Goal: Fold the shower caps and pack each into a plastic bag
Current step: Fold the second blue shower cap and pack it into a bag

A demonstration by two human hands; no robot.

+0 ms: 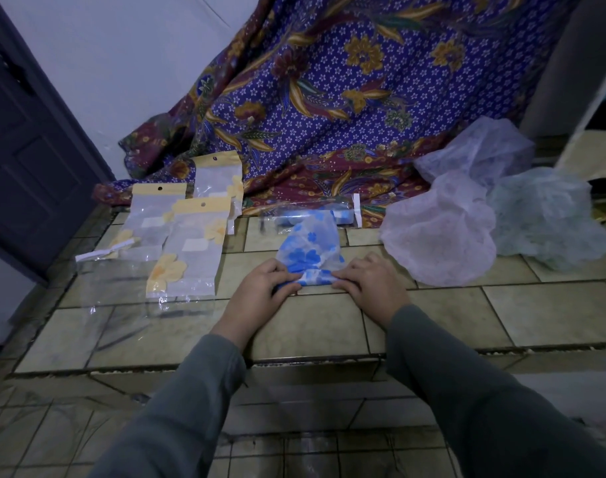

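The blue-flowered shower cap [310, 251] is lying on the tiled floor [432, 315], left of the lilac shower cap [439, 232]. The left hand [260, 288] and right hand [370, 282] are pinching its near rolled edge with curled fingers. It looks thin, light, limp and slippery, likely springing open unless held at both fold ends.

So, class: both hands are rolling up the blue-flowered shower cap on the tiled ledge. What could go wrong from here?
1. The blue-flowered shower cap looks slippery; its roll may spring open if the left hand or right hand lets go.
2. The loose lilac shower cap lies close and could get swept aside.
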